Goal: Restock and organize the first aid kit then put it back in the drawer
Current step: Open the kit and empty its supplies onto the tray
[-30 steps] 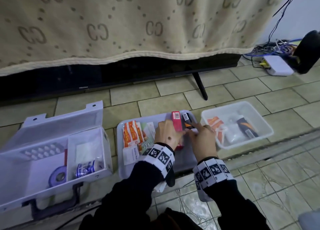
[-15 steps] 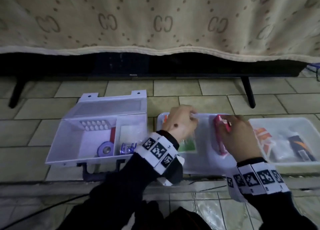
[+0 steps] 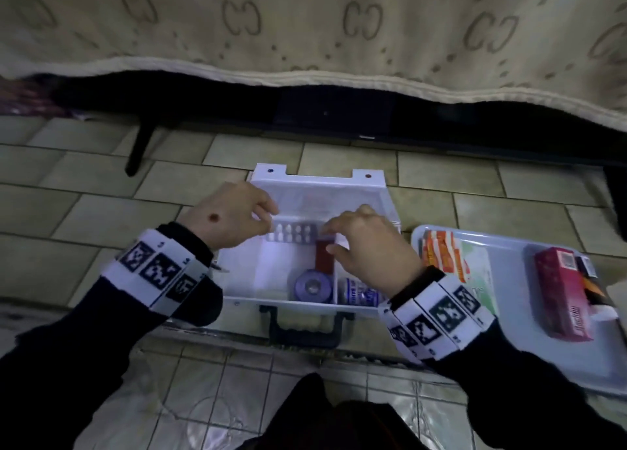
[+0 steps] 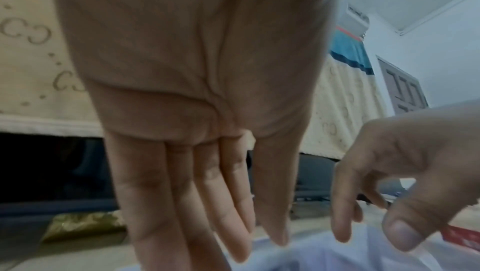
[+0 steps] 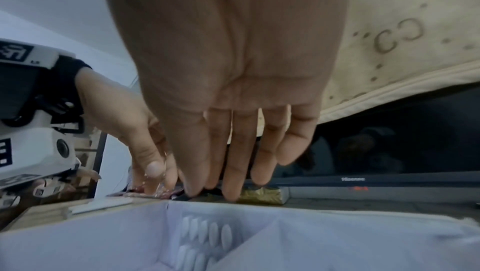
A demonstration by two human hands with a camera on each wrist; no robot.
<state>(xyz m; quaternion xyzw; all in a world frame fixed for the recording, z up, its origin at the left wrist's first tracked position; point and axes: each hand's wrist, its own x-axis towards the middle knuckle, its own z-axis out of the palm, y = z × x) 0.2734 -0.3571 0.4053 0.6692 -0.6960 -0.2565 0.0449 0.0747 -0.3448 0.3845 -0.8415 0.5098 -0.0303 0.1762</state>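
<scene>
The white first aid kit (image 3: 258, 302) lies open on the tiled floor, lid (image 3: 319, 185) tipped back, black handle (image 3: 305, 327) toward me. Inside are a blister pack of white pills (image 3: 295, 232), a red item (image 3: 324, 259), a tape roll (image 3: 312, 287) and a bandage roll (image 3: 359, 295). My left hand (image 3: 268, 219) hovers at the blister pack's left end, my right hand (image 3: 330, 239) at its right end. The left wrist view shows the left hand (image 4: 246, 244) with straight, empty fingers. The right hand (image 5: 221, 189) hangs over the blister pack (image 5: 205, 240), holding nothing.
A white tray (image 3: 509, 358) sits right of the kit with orange packets (image 3: 441, 253), a green-and-white sheet (image 3: 478, 270) and a red box (image 3: 563, 297). Behind stands a TV on black legs (image 3: 139, 148), draped with a beige blanket (image 3: 305, 25). A gold packet (image 5: 262, 193) lies under it.
Both hands moved left from the tray to the open kit. The right hand let go of the red box, which now lies on the tray.
</scene>
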